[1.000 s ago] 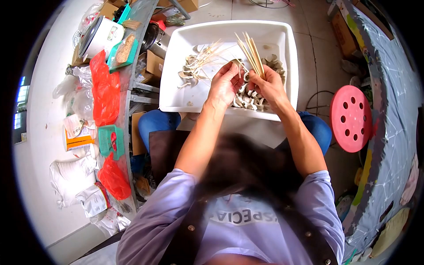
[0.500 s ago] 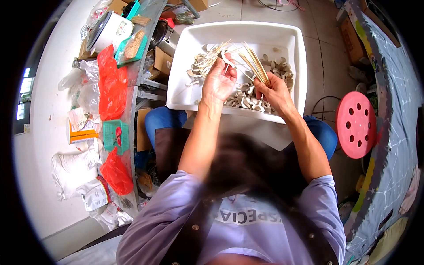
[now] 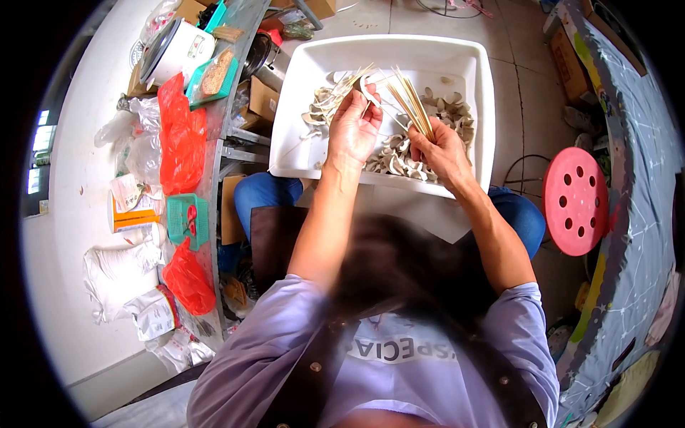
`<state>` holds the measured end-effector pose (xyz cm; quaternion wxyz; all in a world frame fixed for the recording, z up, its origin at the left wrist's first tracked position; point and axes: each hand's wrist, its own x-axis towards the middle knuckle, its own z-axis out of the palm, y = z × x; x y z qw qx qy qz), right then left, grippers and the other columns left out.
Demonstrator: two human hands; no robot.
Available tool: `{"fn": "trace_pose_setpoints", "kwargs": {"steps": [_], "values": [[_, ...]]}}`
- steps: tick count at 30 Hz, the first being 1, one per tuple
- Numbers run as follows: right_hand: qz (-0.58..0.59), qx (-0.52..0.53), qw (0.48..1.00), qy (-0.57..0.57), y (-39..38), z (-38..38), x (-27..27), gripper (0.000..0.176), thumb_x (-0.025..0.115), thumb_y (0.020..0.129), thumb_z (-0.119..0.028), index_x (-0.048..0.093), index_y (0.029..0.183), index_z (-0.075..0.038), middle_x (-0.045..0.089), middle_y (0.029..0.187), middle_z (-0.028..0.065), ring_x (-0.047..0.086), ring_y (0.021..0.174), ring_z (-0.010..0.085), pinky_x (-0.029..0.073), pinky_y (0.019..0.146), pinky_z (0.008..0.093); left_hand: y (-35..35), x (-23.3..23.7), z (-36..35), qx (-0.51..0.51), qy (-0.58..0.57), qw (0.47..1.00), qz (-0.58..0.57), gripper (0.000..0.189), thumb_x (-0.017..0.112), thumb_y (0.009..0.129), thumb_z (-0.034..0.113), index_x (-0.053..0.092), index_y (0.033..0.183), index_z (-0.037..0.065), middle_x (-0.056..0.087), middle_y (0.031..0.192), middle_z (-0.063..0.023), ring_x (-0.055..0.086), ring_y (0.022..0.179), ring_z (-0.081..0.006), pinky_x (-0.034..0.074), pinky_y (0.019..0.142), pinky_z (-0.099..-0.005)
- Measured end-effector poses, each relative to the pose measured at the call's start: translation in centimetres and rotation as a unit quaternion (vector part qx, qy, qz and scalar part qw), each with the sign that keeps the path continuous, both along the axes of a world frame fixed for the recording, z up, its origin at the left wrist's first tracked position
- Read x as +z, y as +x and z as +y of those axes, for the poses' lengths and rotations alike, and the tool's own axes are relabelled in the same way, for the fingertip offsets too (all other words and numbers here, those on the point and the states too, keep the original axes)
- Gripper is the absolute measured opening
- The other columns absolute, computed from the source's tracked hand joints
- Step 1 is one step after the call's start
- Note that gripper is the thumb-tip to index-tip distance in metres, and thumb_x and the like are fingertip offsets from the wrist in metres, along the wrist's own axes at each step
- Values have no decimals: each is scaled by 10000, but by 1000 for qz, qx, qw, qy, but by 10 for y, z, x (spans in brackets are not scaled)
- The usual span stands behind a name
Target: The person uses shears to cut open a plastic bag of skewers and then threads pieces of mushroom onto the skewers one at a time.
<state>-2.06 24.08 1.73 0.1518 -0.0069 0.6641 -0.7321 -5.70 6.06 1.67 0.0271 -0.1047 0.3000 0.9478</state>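
Over the white tub [image 3: 300,153], my left hand [image 3: 354,132] is turned palm up, with its fingers curled round a pale curved piece [image 3: 368,93]. My right hand [image 3: 442,148] is closed round a bundle of thin wooden sticks [image 3: 412,102], whose free ends fan up and to the left. Below my hands, many pale curved pieces [image 3: 399,158] lie loose in the tub. At the tub's left, more of these pieces and sticks lie in a pile [image 3: 327,103], partly behind my left hand.
A red round stool [image 3: 576,202] stands to the right. On the left, a table holds red plastic bags [image 3: 178,143], a green basket [image 3: 187,220] and a white pot [image 3: 182,50]. Cardboard boxes [image 3: 262,100] sit beside the tub. Patterned blue cloth [image 3: 631,214] hangs at the far right.
My right hand and its sticks have shifted very slightly. My left hand still holds the pale piece, with its fingers a little changed.
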Motion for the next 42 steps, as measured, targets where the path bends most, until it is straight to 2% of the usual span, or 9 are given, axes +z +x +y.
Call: {"fn": "trace_pose_setpoints", "kwargs": {"steps": [3, 10, 13, 19, 25, 30, 34, 37, 42], "values": [[-1, 1, 1000, 0, 2, -4, -5, 177, 579, 938, -233, 571, 909, -58, 541, 623, -25, 465, 551, 50, 348, 505, 212, 0, 1, 3, 2, 2, 1000, -2, 166, 627, 895, 105, 646, 1056, 73, 649, 1021, -67, 592, 896, -161, 508, 727, -257], [3, -16, 1000, -14, 1, -5, -7, 169, 585, 935, -205, 558, 902, -42, 526, 626, -16, 474, 553, 61, 378, 510, 222, 1, 3, 5, 17, 29, 999, -42, 147, 656, 881, 164, 642, 1008, 92, 652, 1001, -58, 589, 867, -168, 501, 728, -290], [10, -19, 1000, -23, 3, -7, -9, 153, 565, 929, -189, 565, 913, -36, 519, 619, -23, 467, 548, 57, 376, 502, 231, 1, 1, 5, 9, -3, 1000, -23, 143, 673, 870, 184, 638, 981, 102, 656, 992, -56, 590, 865, -170, 497, 722, -305], [0, -21, 999, -31, 5, -10, -10, 159, 588, 933, -192, 555, 908, -39, 502, 628, -26, 450, 545, 58, 359, 497, 219, 2, -6, 5, 30, -42, 995, -88, 172, 687, 857, 188, 643, 993, 92, 618, 969, -26, 549, 858, -152, 483, 738, -291], [2, -20, 1000, -8, 4, -11, -14, 164, 593, 931, -200, 556, 914, -42, 500, 628, -26, 442, 541, 56, 350, 491, 219, 5, -10, 13, 36, -35, 994, -97, 181, 687, 858, 184, 635, 1005, 94, 618, 965, -21, 537, 878, -139, 481, 734, -287], [6, -27, 999, -26, 4, -10, -12, 162, 577, 927, -192, 558, 887, -36, 505, 611, -19, 453, 538, 61, 359, 484, 233, 4, -6, 12, 23, -19, 994, -103, 252, 692, 853, 294, 625, 1022, 119, 612, 980, -2, 544, 911, -152, 437, 820, -325], [10, -41, 999, -3, 5, -15, -21, 148, 587, 934, -194, 558, 923, -49, 488, 613, -29, 433, 529, 54, 331, 479, 218, 3, -8, 14, 44, -54, 993, -98, 158, 699, 855, 245, 606, 947, 156, 641, 968, -24, 572, 893, -136, 457, 789, -319], [12, -48, 999, 4, 6, -16, -25, 158, 573, 925, -184, 562, 884, -32, 530, 602, -8, 478, 532, 67, 381, 476, 243, 3, -10, 16, 48, -62, 992, -94, 151, 703, 854, 236, 597, 928, 159, 653, 970, -24, 577, 882, -131, 457, 782, -310], [11, -55, 998, 8, 7, -16, -23, 159, 578, 922, -186, 564, 881, -33, 528, 597, -8, 473, 525, 68, 381, 473, 250, 8, -11, 20, 62, -103, 989, -83, 149, 700, 858, 237, 585, 919, 164, 666, 930, -6, 570, 850, -105, 451, 763, -291]]}}
